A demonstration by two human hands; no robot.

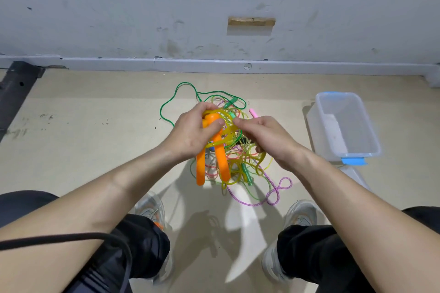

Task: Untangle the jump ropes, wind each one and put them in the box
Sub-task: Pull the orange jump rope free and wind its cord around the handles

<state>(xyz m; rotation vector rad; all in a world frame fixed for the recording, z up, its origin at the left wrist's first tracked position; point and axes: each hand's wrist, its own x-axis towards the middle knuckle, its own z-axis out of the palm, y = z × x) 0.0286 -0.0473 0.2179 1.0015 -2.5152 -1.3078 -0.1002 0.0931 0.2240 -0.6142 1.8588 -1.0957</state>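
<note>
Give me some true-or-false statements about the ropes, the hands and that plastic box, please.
1. The left hand grips the two orange handles. True.
2. The box already holds a wound rope. False: nothing lies in it.
3. The box stands on the person's right. True.
4. The right hand holds the pink handle. False: the pink handle lies free beyond its fingertips; the right hand pinches the yellow rope.

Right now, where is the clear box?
In the head view, the clear box sits on the floor at the right, beside the rope tangle and the right hand.
</note>
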